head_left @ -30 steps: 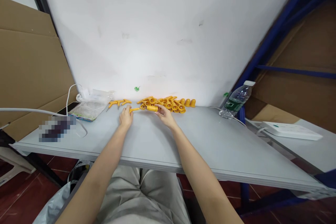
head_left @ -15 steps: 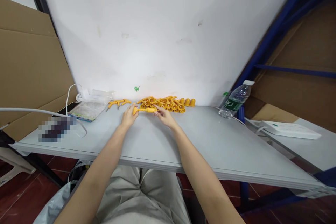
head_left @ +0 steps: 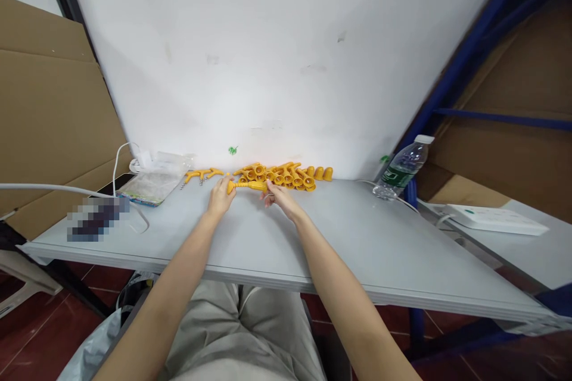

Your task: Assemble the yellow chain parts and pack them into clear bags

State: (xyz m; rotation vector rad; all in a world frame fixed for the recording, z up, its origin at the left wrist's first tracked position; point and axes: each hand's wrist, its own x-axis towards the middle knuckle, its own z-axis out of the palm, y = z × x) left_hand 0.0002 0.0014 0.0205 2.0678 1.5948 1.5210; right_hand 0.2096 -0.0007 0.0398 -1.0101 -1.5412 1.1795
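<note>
At the far left one sheet of brown cardboard point(head_left: 49, 107) is leaning against the wall, and one white cable point(head_left: 58, 189) is running across the table's corner. One clear plastic bag point(head_left: 154, 183) of small bits is lying on the grey table point(head_left: 379, 250), with one white plug point(head_left: 140, 161) sitting just behind it. Next come loose yellow T-handled pieces point(head_left: 203, 175) with metal tips. I am counting two or three, but they are lying too close together to be sure.

The person's left hand point(head_left: 220, 197) is reaching forward, palm down, with its fingertips pressed together and pinching the knobbed left end of one yellow plastic piece point(head_left: 248, 186). That piece is lying level, low over the tabletop and just in front of the heap. Whether it is touching the surface I cannot tell. The right hand point(head_left: 281, 201) is gripping the other end of the piece, its fingers curled in and pinching the barrel.

Behind both hands one heap of yellow parts point(head_left: 286, 175) is resting against the white wall point(head_left: 277, 59), too tangled to count. At its right end three small yellow caps point(head_left: 320, 174) are standing upright in a row. Further right one water bottle point(head_left: 402, 168) is leaning near the table's edge beside a blue rack post point(head_left: 460, 71), and one white power strip point(head_left: 491, 220) is lying on the neighbouring surface.
</note>
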